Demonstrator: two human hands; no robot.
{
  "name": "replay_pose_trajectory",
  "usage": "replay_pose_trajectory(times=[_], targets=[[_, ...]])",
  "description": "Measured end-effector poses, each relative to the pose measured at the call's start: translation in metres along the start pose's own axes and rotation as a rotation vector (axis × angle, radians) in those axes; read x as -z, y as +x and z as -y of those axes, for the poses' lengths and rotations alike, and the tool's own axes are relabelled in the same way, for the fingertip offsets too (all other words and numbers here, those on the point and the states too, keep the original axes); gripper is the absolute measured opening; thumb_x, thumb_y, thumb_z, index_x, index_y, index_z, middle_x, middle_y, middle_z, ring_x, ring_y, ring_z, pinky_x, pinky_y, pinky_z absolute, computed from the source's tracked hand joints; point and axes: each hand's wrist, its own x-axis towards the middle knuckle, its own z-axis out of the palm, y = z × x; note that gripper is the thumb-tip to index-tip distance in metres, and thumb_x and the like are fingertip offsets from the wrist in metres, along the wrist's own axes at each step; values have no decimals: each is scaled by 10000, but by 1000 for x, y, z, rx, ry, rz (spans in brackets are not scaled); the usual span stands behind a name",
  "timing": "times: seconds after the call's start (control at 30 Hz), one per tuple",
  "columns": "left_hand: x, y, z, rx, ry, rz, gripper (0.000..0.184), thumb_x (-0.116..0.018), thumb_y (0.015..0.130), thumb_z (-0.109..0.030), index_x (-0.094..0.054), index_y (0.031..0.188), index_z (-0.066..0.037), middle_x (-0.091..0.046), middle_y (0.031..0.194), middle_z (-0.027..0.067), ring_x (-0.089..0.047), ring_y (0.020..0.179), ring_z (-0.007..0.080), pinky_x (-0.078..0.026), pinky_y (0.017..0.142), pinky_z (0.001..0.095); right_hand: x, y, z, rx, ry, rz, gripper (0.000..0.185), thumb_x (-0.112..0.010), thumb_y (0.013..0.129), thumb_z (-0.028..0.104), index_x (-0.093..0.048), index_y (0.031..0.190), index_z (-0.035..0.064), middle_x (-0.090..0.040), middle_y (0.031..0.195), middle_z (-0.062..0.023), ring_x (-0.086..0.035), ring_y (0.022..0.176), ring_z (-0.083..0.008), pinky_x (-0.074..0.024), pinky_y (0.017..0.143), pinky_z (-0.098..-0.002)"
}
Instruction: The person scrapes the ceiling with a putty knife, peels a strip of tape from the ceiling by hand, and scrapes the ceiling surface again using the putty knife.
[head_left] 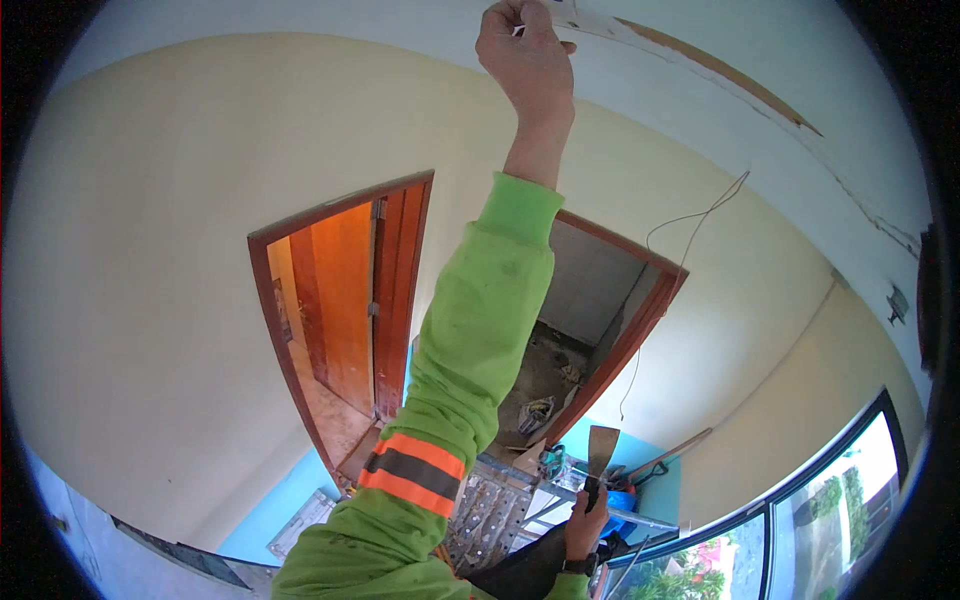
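Note:
My left hand (527, 55) is raised to the white ceiling (680, 35), its fingers curled in a pinch. A pale strip (570, 14) shows right beside the fingertips; what they grip is partly cut off by the frame's top edge. To the right of that hand, a long brown gash (720, 72) runs along the ceiling, with cracked, lifting edges. Low down, my right hand (586, 525) is wrapped round the dark handle of a putty knife (602, 452), its wide blade pointing up.
A metal platform (485, 520) with holes lies below me. An open wooden door (340, 300) and a dark doorway (580, 280) are in the wall ahead. A thin wire (700, 212) dangles from the ceiling. Windows (735, 555) line the lower right, near a long wooden handle (675, 450).

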Motion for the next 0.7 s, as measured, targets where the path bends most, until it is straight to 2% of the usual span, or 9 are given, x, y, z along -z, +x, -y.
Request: replay_pose_trajectory(times=[0.03, 0.1, 0.13, 0.2, 0.23, 0.33, 0.43, 0.53, 0.7], targets=[[2, -1, 2, 1, -1, 2, 113, -553, 928, -106, -596, 915, -3, -596, 851, 72, -562, 680, 167, -559, 683, 332, 0, 1, 2, -1, 1, -2, 383, -608, 886, 97, -523, 1225, -58, -651, 1014, -263, -643, 926, -422, -501, 808, -458], [4, -12, -11, 242, -200, 84, 179, -549, 946, -142, -549, 945, 37, -579, 852, 85, -590, 701, 155, -557, 613, 296, 4, 6, 28, 210, 27, -107, 367, -605, 889, 84, -528, 1220, -54, -644, 1036, -257, -636, 938, -417, -498, 827, -455], [4, -17, -16, 243, -202, 86, 179, -549, 946, -142, -549, 945, 37, -579, 852, 85, -590, 701, 155, -557, 613, 296, 6, 15, 41, 209, 27, -110, 367, -605, 889, 84, -528, 1220, -54, -644, 1036, -257, -636, 938, -417, -498, 827, -455], [2, -24, -22, 367, -347, 146, 156, -519, 951, -138, -544, 920, 13, -575, 859, 79, -580, 698, 168, -577, 598, 324, 19, 46, 80, 478, -57, -159, 341, -594, 896, 67, -534, 1211, -48, -632, 1068, -244, -624, 962, -414, -493, 856, -437], [3, -25, -27, 369, -352, 143, 156, -519, 951, -138, -544, 920, 13, -575, 859, 79, -580, 698, 168, -577, 598, 324, 35, 62, 118, 548, -76, -145, 327, -585, 901, 54, -534, 1208, -45, -620, 1092, -233, -618, 999, -389, -486, 886, -413], [2, -20, -34, 458, -468, 134, 154, -502, 954, -145, -547, 909, -4, -573, 861, 78, -570, 708, 168, -571, 604, 318, 81, 96, 236, 725, -74, -268, 307, -588, 890, 24, -555, 1191, -27, -649, 1052, -210, -677, 905, -311, -531, 806, -388], [4, -14, -33, 561, -542, 174, 164, -511, 953, -168, -557, 934, -11, -576, 879, 75, -558, 728, 167, -571, 633, 330, 116, 133, 325, 1138, -180, -418, 360, -626, 867, 13, -565, 1222, 1, -650, 1068, -207, -678, 925, -336, -534, 809, -399], [3, -13, -31, 624, -579, 161, 161, -518, 943, -175, -556, 937, -19, -570, 885, 72, -548, 735, 170, -569, 669, 344, 133, 151, 402, 1439, -325, -546, 387, -614, 903, 60, -565, 1287, 72, -662, 1074, -182, -691, 916, -307, -561, 757, -376], [1, -13, -29, 679, -648, 150, 131, -505, 928, -153, -528, 972, -32, -554, 909, 78, -544, 763, 181, -567, 702, 359, 142, 167, 458, 1513, -514, -626, 403, -609, 924, 133, -552, 1319, 189, -678, 1098, -120, -700, 915, -269, -586, 740, -383]])
